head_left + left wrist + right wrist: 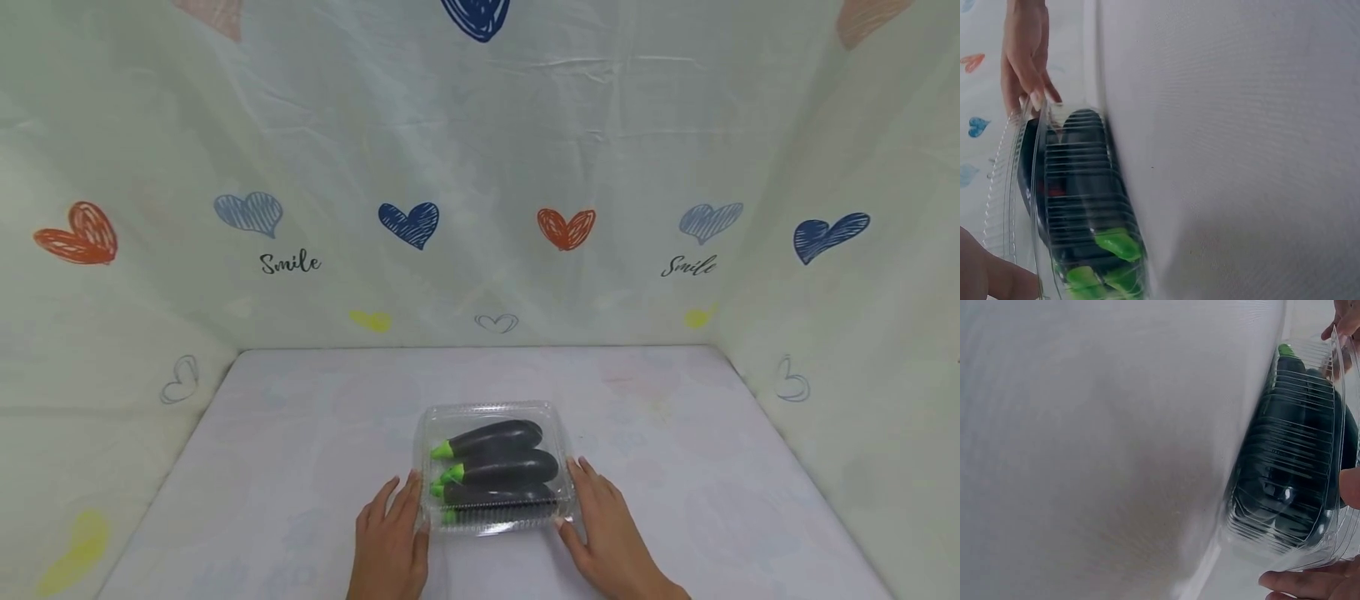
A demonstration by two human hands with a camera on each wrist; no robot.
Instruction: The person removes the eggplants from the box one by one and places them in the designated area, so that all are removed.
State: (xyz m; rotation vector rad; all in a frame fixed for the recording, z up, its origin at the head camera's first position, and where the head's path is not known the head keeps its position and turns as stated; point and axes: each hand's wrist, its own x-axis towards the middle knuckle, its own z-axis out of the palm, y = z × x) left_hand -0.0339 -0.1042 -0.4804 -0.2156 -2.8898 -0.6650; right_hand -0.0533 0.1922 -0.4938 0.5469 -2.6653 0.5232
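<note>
Two hands (388, 537) (609, 533) touch a ribbed plastic box (495, 524).

Soft, dim light; wrist views blurry (small glints on container (1291, 450)).

Pale sheeting (480, 125) on three sides of a white bench (660, 433).
Printed hearts (566, 230), orange-red and blue; black "Smile" lettering (291, 262), twice; yellow shapes (373, 322) lower.
</note>
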